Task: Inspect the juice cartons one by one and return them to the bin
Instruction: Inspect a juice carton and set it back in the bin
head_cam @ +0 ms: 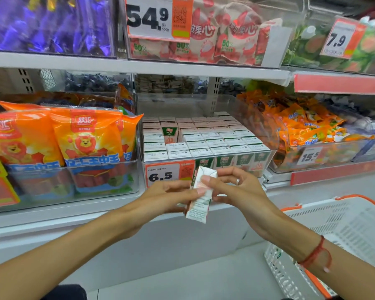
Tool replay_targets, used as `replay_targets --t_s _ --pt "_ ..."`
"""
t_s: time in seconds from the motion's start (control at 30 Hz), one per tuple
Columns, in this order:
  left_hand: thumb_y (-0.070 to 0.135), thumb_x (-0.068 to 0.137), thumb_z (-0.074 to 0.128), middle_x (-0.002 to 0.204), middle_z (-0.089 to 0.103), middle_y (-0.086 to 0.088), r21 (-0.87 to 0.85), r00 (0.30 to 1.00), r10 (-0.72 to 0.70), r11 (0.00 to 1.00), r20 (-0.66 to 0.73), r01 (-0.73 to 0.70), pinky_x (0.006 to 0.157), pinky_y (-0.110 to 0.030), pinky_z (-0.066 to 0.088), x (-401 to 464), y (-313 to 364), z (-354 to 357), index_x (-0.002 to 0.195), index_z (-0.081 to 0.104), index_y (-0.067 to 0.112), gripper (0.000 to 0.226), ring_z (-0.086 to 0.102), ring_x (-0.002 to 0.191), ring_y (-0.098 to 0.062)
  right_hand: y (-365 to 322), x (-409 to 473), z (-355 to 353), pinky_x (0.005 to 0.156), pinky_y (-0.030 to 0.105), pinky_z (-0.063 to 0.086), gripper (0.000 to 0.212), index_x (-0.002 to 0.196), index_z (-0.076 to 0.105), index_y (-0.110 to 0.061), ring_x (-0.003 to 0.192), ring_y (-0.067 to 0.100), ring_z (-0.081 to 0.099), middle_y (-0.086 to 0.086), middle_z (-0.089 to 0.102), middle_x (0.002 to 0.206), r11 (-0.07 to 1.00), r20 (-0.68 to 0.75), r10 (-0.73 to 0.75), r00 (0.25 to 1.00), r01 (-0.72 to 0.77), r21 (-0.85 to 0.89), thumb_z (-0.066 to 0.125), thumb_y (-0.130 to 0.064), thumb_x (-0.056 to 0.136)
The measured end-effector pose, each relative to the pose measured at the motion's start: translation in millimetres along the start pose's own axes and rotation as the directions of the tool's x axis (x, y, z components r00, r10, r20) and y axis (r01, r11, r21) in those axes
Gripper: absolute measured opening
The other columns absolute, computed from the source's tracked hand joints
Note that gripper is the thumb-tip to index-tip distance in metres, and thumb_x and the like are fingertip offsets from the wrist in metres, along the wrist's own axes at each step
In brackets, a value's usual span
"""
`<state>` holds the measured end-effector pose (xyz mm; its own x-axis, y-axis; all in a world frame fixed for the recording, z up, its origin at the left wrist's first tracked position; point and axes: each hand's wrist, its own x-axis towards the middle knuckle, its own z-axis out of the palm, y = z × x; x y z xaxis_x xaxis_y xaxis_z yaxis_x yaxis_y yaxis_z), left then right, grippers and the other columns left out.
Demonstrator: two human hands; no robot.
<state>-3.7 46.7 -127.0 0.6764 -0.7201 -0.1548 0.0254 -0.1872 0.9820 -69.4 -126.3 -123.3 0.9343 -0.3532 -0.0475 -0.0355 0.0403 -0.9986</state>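
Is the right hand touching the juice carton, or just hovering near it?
Touching. The head view shows the right hand fingertips pressed against the juice carton, which the left hand also holds.

White shop shelves (pixel 139 67) — pale floor (pixel 182 278) below

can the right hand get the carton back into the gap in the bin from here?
Probably yes. The right hand and left hand hold the juice carton just in front of the bin. The bin is open on top, and the gap among the packed cartons looks unobstructed.
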Motion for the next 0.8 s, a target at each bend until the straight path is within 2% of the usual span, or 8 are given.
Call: replay_targets --t_s 0.1,0.17,0.27,0.4,0.47,0.57,0.7,0.8 --pt "0.044 0.085 0.066 0.107 0.075 0.008 -0.041 0.999 -0.047 0.998 0.026 0.048 0.080 -0.015 0.054 -3 -1 -1 0.112 0.073 0.029 0.032 0.069 0.102 -0.006 -6 -2 -6 0.062 0.018 0.053 0.049 0.104 0.069 -0.011 0.065 0.009 0.067 0.003 0.075 0.083 0.998 0.126 0.055 0.991 -0.057 0.013 0.077 -0.035 0.062" --pt "0.049 0.078 0.068 0.106 0.075 0.006 -0.104 0.999 -0.044 0.994 0.014 0.046 0.074 -0.013 0.054 -5 -2 0 0.107 0.075 0.030 0.036 0.071 0.099 -0.007 -9 -3 -12 0.067 0.018 0.054 0.047 0.108 0.070 -0.016 0.072 0.010 0.069 0.004 0.075 0.091 0.998 0.193 0.069 0.979 -0.066 -0.022 0.074 -0.036 0.065" --pt "0.053 0.075 0.067 0.105 0.075 0.007 -0.162 1.000 -0.007 0.987 -0.026 0.003 0.074 -0.014 0.055 -7 -2 3 0.101 0.077 0.036 0.032 0.071 0.098 -0.007 -10 -2 -16 0.074 0.020 0.054 0.051 0.117 0.067 -0.022 0.086 0.013 0.070 0.005 0.075 0.102 0.994 0.251 0.072 0.965 -0.049 -0.095 0.073 -0.034 0.068" --pt "0.050 0.084 0.062 0.106 0.075 0.010 -0.168 0.991 0.066 0.982 -0.118 -0.085 0.080 -0.016 0.055 -9 4 5 0.112 0.072 0.028 0.037 0.069 0.102 -0.004 -12 -4 -17 0.092 0.028 0.051 0.056 0.127 0.062 -0.021 0.112 0.015 0.064 0.001 0.070 0.119 0.986 0.401 0.132 0.907 -0.080 -0.144 0.068 -0.038 0.074" --pt "0.048 0.086 0.061 0.106 0.074 0.013 -0.154 0.977 0.122 0.977 -0.174 -0.150 0.081 -0.016 0.052 -9 8 6 0.115 0.070 0.028 0.036 0.068 0.102 -0.001 -14 -7 -15 0.094 0.027 0.051 0.054 0.127 0.062 -0.020 0.114 0.015 0.063 -0.001 0.069 0.120 0.983 0.452 0.140 0.881 -0.069 -0.170 0.068 -0.036 0.076" --pt "0.048 0.086 0.061 0.098 0.076 0.014 -0.142 0.954 0.171 0.967 -0.248 -0.210 0.067 -0.006 0.050 -9 10 8 0.105 0.072 0.032 0.027 0.070 0.092 0.001 -8 -10 -9 0.086 0.021 0.053 0.049 0.120 0.067 -0.017 0.104 0.018 0.069 0.002 0.073 0.110 0.988 0.375 0.089 0.923 -0.035 -0.149 0.079 -0.033 0.074" --pt "0.030 0.084 0.069 0.088 0.077 0.013 -0.091 0.887 0.269 0.942 -0.376 -0.324 0.067 -0.011 0.055 -7 7 8 0.093 0.073 0.034 0.010 0.073 0.083 -0.003 0 -12 -2 0.082 0.019 0.055 0.043 0.105 0.073 -0.022 0.095 0.010 0.070 -0.003 0.076 0.097 0.986 0.249 0.018 0.968 0.025 -0.166 0.080 -0.038 0.066" --pt "0.020 0.082 0.074 0.083 0.076 0.018 0.008 0.840 0.345 0.926 -0.419 -0.377 0.064 -0.011 0.054 -4 5 5 0.078 0.073 0.042 0.022 0.072 0.081 -0.002 3 -11 0 0.071 0.014 0.052 0.041 0.098 0.071 -0.024 0.086 0.006 0.069 -0.007 0.075 0.088 0.952 0.124 -0.074 0.989 0.107 -0.287 0.090 -0.033 0.063"
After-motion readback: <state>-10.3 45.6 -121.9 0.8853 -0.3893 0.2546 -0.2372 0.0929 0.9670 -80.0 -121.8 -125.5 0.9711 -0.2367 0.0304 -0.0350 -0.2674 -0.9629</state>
